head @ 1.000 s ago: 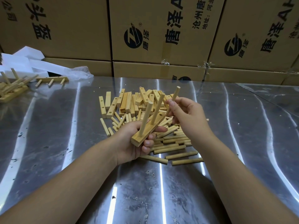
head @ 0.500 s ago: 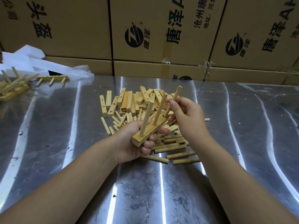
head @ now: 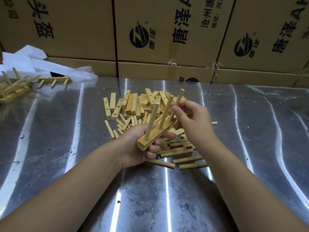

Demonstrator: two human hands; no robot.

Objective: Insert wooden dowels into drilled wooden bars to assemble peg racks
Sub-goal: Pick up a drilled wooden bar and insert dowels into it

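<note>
We see the L hand gripping a drilled bar from underneath, fingers curled round its near half. The bar is held in the air over the table, just above the loose dowels. Bar is tilted: near end low & toward us, far end up & to the right. Two pegs stand in it, a near dowel by the low end & a middle dowel approx. mid-bar, both leaning a bit right.

The R hand pinches a third dowel betw. thumb & fingertips, about mid-length. Its lower end comes down at the bar's far end, but the fingers hide the joint, so we can't tell how far in it sits.

Behind the hands, a heap of spare bars, w/ drilled holes showing, lies on the metal table. It touches the loose dowels, which spread toward us & to the right.

Far left is a pile of finished peg racks, w/ a single rack lying just beside it, pegs pointing toward us. Behind those are white foam pieces & a clear plastic bag. Printed cardboard boxes are stacked along the table's far edge.
</note>
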